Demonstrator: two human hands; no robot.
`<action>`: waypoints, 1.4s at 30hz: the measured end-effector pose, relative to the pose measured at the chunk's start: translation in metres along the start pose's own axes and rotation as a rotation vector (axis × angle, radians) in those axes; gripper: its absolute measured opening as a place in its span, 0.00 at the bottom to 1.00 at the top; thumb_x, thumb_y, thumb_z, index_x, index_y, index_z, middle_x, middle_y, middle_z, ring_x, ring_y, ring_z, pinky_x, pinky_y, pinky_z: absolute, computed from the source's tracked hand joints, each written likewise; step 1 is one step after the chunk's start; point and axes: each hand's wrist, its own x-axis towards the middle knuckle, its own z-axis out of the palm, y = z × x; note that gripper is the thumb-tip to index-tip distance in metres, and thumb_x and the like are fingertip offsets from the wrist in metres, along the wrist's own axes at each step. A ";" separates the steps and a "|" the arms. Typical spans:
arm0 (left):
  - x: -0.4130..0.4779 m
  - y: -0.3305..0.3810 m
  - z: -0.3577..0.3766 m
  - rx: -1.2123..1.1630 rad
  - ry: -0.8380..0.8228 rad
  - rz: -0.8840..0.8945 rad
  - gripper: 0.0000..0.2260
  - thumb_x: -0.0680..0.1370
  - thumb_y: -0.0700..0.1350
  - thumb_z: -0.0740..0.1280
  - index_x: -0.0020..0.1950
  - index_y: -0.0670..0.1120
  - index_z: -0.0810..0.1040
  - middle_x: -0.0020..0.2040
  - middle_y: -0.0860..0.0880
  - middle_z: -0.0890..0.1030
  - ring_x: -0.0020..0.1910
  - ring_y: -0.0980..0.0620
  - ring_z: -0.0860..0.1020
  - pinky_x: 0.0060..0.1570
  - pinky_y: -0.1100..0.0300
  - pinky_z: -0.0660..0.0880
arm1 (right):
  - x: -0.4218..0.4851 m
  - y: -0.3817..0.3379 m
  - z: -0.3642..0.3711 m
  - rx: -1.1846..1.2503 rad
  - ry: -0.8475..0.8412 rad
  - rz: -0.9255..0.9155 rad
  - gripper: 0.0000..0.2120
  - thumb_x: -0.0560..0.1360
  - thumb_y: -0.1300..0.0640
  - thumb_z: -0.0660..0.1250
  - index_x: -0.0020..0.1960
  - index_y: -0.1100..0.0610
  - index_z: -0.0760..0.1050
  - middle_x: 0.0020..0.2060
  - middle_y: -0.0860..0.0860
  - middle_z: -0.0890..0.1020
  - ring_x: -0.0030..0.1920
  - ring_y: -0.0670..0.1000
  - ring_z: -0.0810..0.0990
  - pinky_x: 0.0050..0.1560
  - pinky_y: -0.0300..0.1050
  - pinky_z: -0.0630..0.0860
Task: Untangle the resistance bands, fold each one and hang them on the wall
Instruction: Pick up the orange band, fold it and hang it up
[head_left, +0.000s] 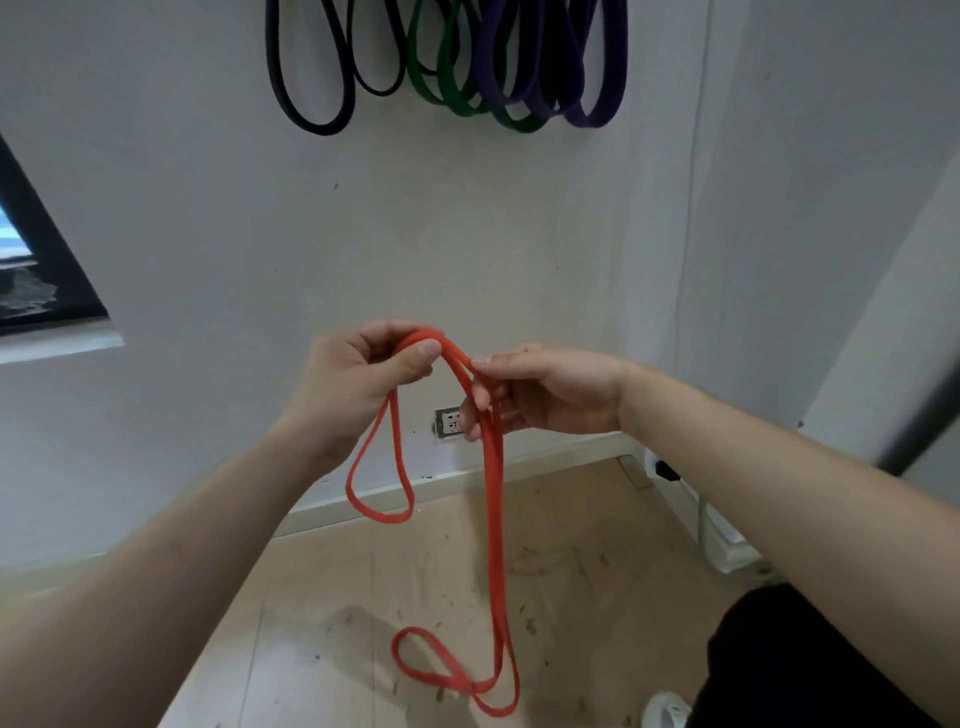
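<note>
A white wall (208, 208) fills most of the view and meets a side wall in a corner at the right. Below it lies a pale wooden floor (337, 623), scuffed and flecked with dark specks, edged by a light baseboard (545, 467). A dark-framed window (41, 249) sits at the left edge.

High on the wall three folded bands hang side by side: a black band (311, 122) at the left, a green band (452, 98) in the middle and a purple band (597, 114) at the right. The green and purple loops overlap.

The orange resistance band (491, 493) is held in the air in front of the wall, between both hands. Its topmost bend arches from one hand to the other. A short loop hangs under the left hand and ends about level with the baseboard. A long pair of strands drops from the right hand and ends low in a twisted loop over the floor. Whether that loop touches the floor cannot be told.

The left hand (358, 384) has its grip curled round the top bend, thumb pressed on the band. The right hand (545, 395) pinches the strands just beside it between thumb and fingers.

A dark trouser leg (779, 665) shows at the lower right, with a white shoe (665, 709) beside it. A wall socket (448, 422) sits low on the wall, between the hands.
</note>
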 end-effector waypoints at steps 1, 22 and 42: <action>0.001 0.000 -0.005 -0.051 0.024 -0.016 0.12 0.71 0.47 0.72 0.52 0.44 0.84 0.39 0.52 0.85 0.40 0.55 0.82 0.47 0.64 0.79 | 0.001 0.004 -0.001 -0.002 -0.027 0.017 0.18 0.83 0.49 0.59 0.41 0.56 0.80 0.49 0.58 0.84 0.53 0.59 0.82 0.63 0.57 0.75; -0.018 -0.019 -0.039 0.101 -0.200 -0.169 0.16 0.72 0.49 0.75 0.57 0.44 0.83 0.40 0.46 0.83 0.42 0.48 0.83 0.50 0.58 0.81 | 0.011 0.005 0.014 0.015 0.193 -0.142 0.14 0.83 0.55 0.61 0.40 0.56 0.77 0.39 0.53 0.80 0.41 0.55 0.78 0.58 0.58 0.73; -0.017 0.014 -0.015 -0.071 0.104 0.045 0.07 0.75 0.42 0.72 0.52 0.45 0.84 0.41 0.51 0.86 0.43 0.53 0.83 0.48 0.63 0.79 | 0.008 0.014 0.017 -0.071 -0.090 -0.023 0.18 0.83 0.49 0.57 0.44 0.55 0.81 0.56 0.58 0.83 0.64 0.61 0.80 0.70 0.58 0.72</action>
